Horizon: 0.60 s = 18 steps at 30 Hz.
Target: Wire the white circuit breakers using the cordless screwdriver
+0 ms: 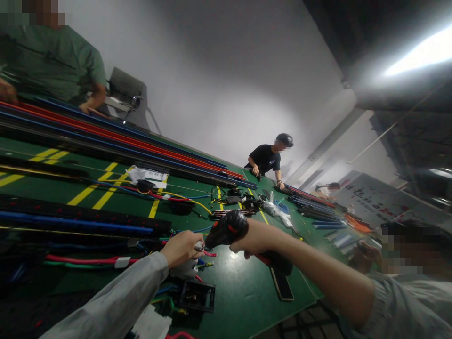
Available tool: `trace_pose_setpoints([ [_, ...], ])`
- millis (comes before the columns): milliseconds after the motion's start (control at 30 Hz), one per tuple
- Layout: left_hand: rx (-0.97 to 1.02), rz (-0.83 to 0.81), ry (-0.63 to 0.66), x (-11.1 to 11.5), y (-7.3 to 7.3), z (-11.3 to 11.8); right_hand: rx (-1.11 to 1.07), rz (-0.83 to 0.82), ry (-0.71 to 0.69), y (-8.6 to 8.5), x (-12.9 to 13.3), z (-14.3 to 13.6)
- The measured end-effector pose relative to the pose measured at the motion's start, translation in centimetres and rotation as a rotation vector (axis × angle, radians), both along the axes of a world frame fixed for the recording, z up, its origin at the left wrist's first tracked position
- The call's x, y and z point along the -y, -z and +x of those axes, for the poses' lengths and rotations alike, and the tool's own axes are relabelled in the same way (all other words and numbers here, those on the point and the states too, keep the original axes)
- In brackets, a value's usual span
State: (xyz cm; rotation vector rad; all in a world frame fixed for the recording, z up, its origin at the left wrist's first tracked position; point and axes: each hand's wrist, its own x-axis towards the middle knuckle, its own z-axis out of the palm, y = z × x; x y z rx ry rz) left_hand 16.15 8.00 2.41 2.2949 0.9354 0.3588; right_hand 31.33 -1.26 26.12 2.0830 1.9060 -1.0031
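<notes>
My right hand (256,238) is wrapped round the grip of a black and orange cordless drill (229,228). The drill's nose points left, close to the fingers of my left hand (181,249). Between those fingers sits a small pale part (199,246), too blurred to name. Red, blue and yellow-green wires (205,263) spread out just below my left hand. A black rectangular frame (197,295) with wires beside it lies nearer to me on the green table (240,282).
A phone (282,285) lies below the drill. Long black, blue and red profiles (141,146) run along the far side. A clear plastic bag (277,212) and loose wiring (176,195) lie mid-table. Co-workers stand at far left (60,61), far side (266,157) and right.
</notes>
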Motion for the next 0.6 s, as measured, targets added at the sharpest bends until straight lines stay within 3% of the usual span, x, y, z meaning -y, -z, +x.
trace_pose_setpoints([
  [300, 0.014, 0.056, 0.01, -0.3, 0.5, 0.1, 0.003, -0.006, 0.089, 0.4, 0.2, 0.0],
  [500, 0.017, 0.035, -0.018, -0.4, 0.6, 0.1, -0.149, -0.024, 0.227, 1.4, 0.9, 0.1],
  [600, 0.025, 0.054, -0.026, -0.4, 0.8, 0.1, -0.098, 0.004, 0.205, 1.7, 1.2, 0.4],
])
